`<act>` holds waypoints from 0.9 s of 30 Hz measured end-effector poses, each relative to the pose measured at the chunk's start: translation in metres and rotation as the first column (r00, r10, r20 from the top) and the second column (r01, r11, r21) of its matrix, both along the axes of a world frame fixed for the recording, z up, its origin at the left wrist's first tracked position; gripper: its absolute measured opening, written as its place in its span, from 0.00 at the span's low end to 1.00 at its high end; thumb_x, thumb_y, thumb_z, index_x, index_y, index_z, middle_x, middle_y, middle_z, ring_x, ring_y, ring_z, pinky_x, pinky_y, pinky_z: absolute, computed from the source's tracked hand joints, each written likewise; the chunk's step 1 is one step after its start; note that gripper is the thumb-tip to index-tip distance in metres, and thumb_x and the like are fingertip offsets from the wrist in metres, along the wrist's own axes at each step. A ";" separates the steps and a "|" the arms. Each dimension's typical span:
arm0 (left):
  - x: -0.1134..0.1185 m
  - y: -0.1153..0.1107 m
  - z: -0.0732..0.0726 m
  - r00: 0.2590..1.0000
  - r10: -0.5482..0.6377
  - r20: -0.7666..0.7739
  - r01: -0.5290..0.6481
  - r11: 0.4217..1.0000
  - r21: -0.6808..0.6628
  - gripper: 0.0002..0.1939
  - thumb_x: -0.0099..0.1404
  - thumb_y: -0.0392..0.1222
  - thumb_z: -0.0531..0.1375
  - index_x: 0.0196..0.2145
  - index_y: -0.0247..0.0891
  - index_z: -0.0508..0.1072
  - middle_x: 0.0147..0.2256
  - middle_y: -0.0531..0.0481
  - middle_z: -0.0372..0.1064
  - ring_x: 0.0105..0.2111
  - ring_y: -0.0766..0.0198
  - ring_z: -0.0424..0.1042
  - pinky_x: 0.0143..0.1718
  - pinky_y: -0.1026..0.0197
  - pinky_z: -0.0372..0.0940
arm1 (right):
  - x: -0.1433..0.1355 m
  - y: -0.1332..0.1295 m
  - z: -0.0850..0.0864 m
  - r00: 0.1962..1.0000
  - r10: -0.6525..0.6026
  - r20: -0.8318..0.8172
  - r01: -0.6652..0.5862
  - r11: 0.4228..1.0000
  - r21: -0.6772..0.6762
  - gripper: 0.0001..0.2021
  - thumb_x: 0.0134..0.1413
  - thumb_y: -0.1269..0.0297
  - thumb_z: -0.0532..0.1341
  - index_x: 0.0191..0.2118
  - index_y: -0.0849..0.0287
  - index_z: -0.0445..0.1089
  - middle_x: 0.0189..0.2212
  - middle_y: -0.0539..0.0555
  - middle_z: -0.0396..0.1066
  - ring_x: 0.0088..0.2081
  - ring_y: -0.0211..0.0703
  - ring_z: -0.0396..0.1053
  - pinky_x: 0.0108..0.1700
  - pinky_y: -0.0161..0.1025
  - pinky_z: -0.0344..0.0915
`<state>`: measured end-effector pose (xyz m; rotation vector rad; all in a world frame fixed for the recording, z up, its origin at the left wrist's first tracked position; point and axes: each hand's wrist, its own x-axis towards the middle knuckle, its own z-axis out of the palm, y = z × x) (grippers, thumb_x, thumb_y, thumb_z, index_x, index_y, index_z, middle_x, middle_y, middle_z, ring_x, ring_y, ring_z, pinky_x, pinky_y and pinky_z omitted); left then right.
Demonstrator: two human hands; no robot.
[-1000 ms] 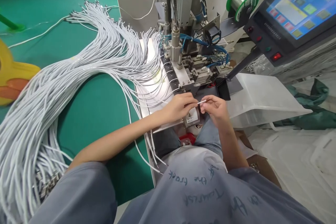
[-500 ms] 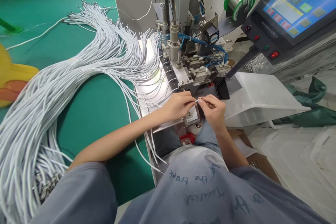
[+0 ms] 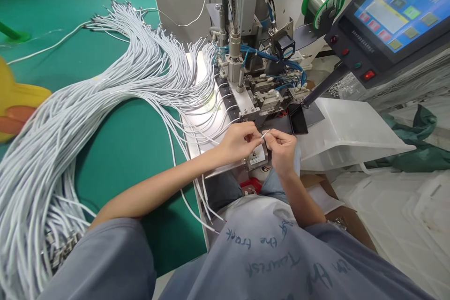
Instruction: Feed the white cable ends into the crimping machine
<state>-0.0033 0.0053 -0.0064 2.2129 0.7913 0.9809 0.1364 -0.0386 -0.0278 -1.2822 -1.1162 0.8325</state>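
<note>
Wht cable end [image 3: 263,135] sits betw. both hands, just in front of bench machine [image 3: 246,101]. Prob. light, bendy, smooth; tip likely delicate, so best gripped on jacket just behind it. L hand [image 3: 242,140] pinches cable, fingertips together; R hand [image 3: 282,146] pinches nr tip, exact contact hidden.

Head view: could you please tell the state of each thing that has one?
Left hand: pinching white cable
Right hand: pinching the same cable
White cable: held between both hands
Cable bundle: curved across green table
Touchscreen: lit
Red switch: lit
Spool: wound with wire
</note>
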 end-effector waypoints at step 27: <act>-0.008 0.028 -0.021 0.645 0.056 -0.762 0.071 0.989 0.133 0.13 0.60 0.26 0.49 0.35 0.29 0.72 0.32 0.44 0.65 0.26 0.66 0.67 0.27 0.65 0.61 | 0.025 0.056 -0.051 0.971 0.230 0.063 -0.201 0.932 -0.301 0.11 0.44 0.56 0.57 0.26 0.60 0.69 0.20 0.48 0.65 0.24 0.36 0.62 0.28 0.35 0.61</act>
